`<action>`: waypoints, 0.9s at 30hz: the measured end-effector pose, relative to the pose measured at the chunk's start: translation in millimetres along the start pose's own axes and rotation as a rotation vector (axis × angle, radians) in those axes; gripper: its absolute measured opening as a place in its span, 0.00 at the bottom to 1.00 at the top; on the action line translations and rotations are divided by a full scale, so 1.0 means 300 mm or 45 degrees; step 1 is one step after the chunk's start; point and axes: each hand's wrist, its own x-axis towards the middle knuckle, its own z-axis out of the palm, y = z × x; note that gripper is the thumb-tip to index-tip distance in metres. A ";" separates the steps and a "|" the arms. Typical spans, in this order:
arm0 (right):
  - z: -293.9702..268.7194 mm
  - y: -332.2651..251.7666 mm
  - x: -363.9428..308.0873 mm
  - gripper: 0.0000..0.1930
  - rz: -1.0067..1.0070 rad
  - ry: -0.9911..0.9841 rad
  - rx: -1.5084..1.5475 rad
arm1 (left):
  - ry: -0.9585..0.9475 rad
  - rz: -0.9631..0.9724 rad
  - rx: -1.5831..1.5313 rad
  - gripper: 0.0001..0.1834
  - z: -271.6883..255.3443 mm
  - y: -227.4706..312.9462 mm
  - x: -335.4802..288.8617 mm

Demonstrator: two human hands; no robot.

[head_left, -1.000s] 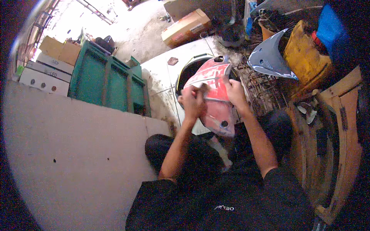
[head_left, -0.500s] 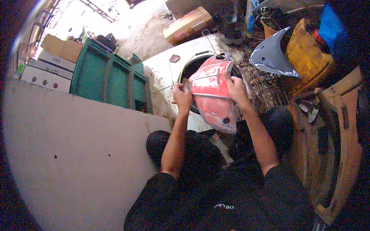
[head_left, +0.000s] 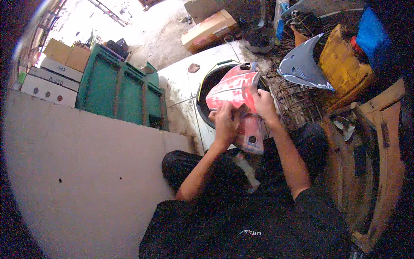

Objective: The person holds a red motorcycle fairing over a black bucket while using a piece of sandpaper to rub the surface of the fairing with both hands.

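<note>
A pale, dusty concrete floor [head_left: 168, 47] is seen at the far side, brightly lit toward the far left. On it, at the left, a green crate [head_left: 118, 88] is set, with cardboard boxes [head_left: 64, 54] stacked just beyond and white boxes [head_left: 45, 82] beside them. Farther off, a brown carton [head_left: 209, 30] lies on the floor. A white flat panel [head_left: 185, 93] with a round dark opening is laid near the middle. At the right, a grey plastic cowling [head_left: 302, 67] and a yellow container [head_left: 343, 64] rest among clutter.

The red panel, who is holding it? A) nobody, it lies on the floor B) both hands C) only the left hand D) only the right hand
B: the left hand and the right hand both grip the red panel.
</note>
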 end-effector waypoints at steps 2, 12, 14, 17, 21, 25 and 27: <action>0.018 -0.031 -0.018 0.35 -0.003 0.013 -0.004 | 0.105 -0.156 0.007 0.10 0.009 -0.097 0.037; 0.009 -0.018 -0.012 0.31 -0.016 0.028 0.008 | 0.052 -0.057 -0.083 0.10 0.018 -0.079 0.005; 0.040 0.020 0.002 0.34 -0.076 0.040 0.105 | 0.168 -0.287 -0.035 0.12 -0.010 -0.197 0.079; 0.049 -0.030 -0.010 0.35 -0.069 0.003 0.102 | 0.276 -0.550 -0.128 0.15 -0.056 -0.279 0.099; 0.005 0.019 -0.008 0.35 -0.043 0.034 0.072 | 0.128 -0.198 0.033 0.14 -0.018 -0.050 0.018; 0.045 0.000 0.007 0.34 -0.142 0.079 0.010 | 0.237 -0.681 0.048 0.10 -0.053 -0.223 0.118; 0.024 0.013 0.003 0.31 -0.069 -0.013 -0.003 | 0.301 -0.694 -0.113 0.09 -0.041 -0.200 0.096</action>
